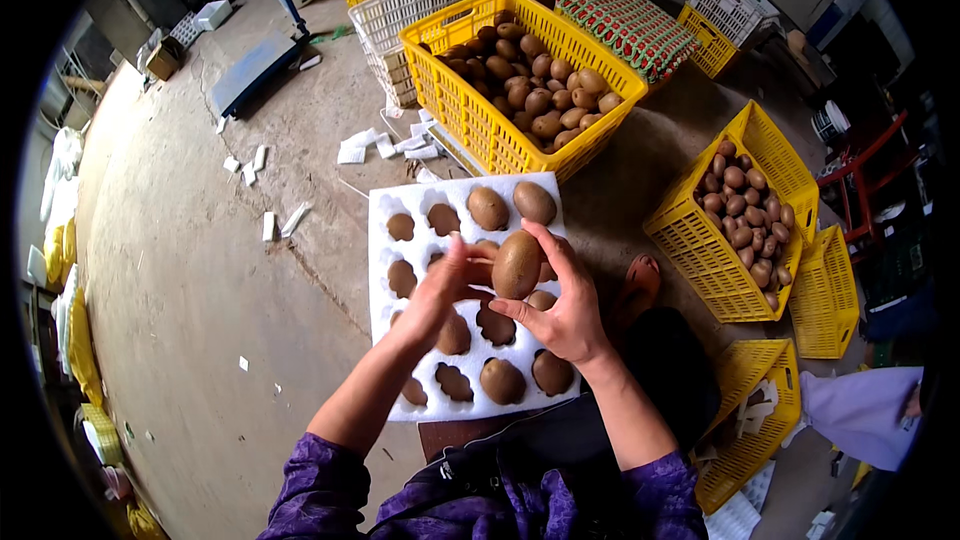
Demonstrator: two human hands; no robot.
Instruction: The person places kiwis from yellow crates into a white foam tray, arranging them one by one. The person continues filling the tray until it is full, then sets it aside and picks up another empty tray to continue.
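Observation:
Above a white foam tray (480, 406) with rows of scalloped holes, a brown kiwifruit (517, 265) is held upright. My right hand (562, 300) grips it between the thumb below and a finger on top. My left hand (450, 281) is at its left side, thumb raised and fingers behind the fruit; whether they touch it I cannot tell. Kiwifruit fill some tray holes, among them one at the top right (535, 202) and one near the bottom (502, 381). Other holes show brown lower down. My hands hide part of the middle rows.
Beyond the tray stands a yellow plastic crate (487, 127) of kiwifruit, beside a white crate (375, 22). Another yellow crate (690, 255) of kiwifruit is at the right, near a sandalled foot (641, 281). Foam scraps (360, 142) and a blue platform scale (255, 71) are on the floor.

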